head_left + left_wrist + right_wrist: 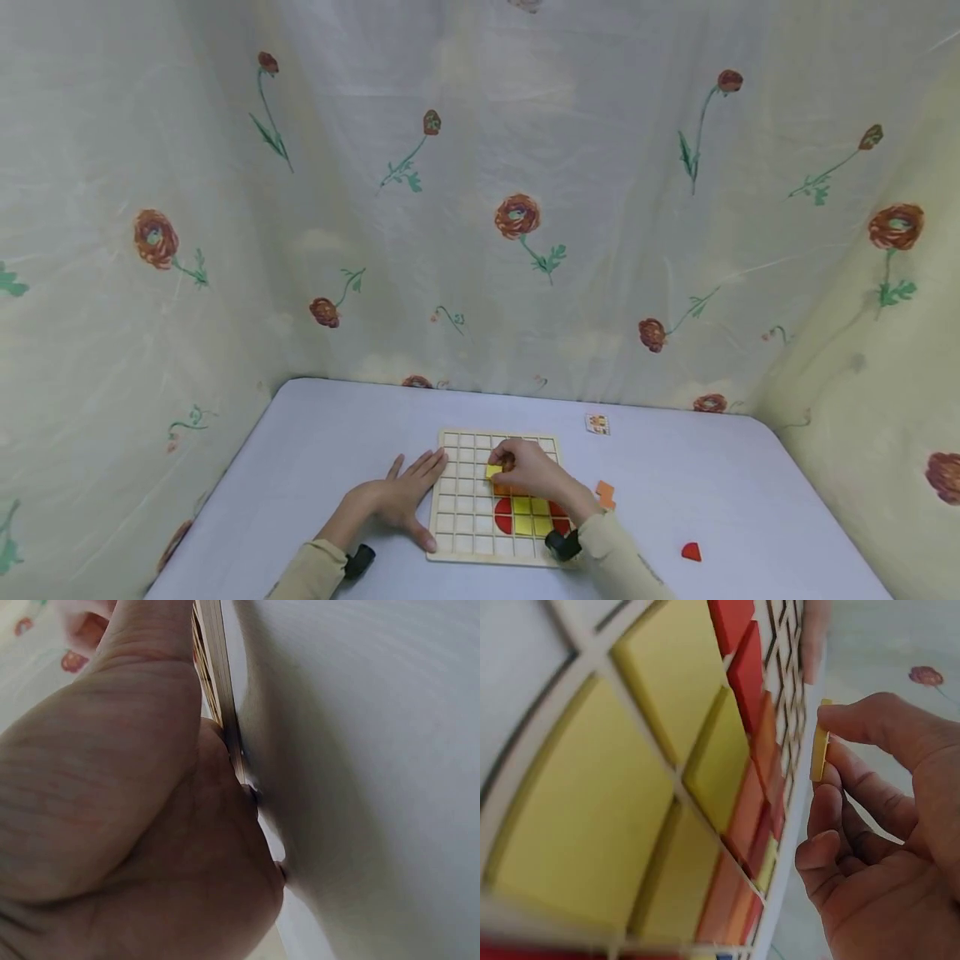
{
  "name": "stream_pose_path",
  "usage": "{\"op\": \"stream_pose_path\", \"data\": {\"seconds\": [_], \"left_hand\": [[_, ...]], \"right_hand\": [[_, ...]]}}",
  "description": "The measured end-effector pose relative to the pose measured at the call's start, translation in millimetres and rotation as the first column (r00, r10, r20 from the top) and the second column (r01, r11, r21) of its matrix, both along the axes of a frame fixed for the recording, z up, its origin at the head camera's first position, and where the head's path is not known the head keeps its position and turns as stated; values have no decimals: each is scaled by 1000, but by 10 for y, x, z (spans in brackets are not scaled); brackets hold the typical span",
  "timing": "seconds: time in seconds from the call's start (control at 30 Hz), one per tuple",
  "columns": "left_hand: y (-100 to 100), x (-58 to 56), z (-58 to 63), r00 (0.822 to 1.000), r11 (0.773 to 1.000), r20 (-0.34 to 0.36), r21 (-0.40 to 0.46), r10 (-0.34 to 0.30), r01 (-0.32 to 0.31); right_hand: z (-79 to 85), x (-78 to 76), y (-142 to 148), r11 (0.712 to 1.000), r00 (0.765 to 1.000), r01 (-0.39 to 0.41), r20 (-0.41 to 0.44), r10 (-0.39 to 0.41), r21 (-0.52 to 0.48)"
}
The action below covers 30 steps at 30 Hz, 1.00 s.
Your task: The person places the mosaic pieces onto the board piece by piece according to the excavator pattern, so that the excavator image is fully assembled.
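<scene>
A wooden grid board (465, 542) with square cells lies on the white table. Red, yellow and orange pieces fill some of its cells, among them a yellow square (522, 505) and a red rounded piece (503, 518). Between thumb and fingers, my right hand (528, 471) pinches a small yellow tile (493, 472) above the board; the right wrist view shows this tile (821, 746) edge-on, apart from the grid. My left hand (405, 498) lies spread along the board's left edge, its thumb near the lower left corner. In the left wrist view its palm covers part of the board's side.
Right of the board lie orange pieces (605, 493) and a red quarter-round piece (692, 552). A small printed card (597, 424) lies beyond the board's far right corner. Flower-patterned curtain (480, 275) hangs behind the table (345, 442) and at both sides.
</scene>
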<state>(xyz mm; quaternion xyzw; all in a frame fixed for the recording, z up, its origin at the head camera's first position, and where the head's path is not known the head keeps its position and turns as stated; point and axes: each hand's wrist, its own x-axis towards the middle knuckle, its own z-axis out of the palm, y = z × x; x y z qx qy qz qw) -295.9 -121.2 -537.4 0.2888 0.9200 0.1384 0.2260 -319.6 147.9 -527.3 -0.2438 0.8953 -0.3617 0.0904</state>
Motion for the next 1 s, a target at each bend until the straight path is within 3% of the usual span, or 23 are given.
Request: {"op": "stream_pose_path", "data": {"seconds": [0.23, 0.73, 1.0], "left_hand": [[21, 21, 22, 1000, 1000, -7, -22, 14, -15], [30, 18, 19, 1000, 999, -3, -32, 24, -24], [-11, -38, -102, 1000, 1000, 0, 1, 14, -14]], "right_hand": [[-90, -90, -124, 998, 1000, 8, 16, -9, 61], [-79, -168, -166, 999, 1000, -20, 11, 20, 45], [24, -116, -113, 998, 1000, 11, 21, -12, 54]]}}
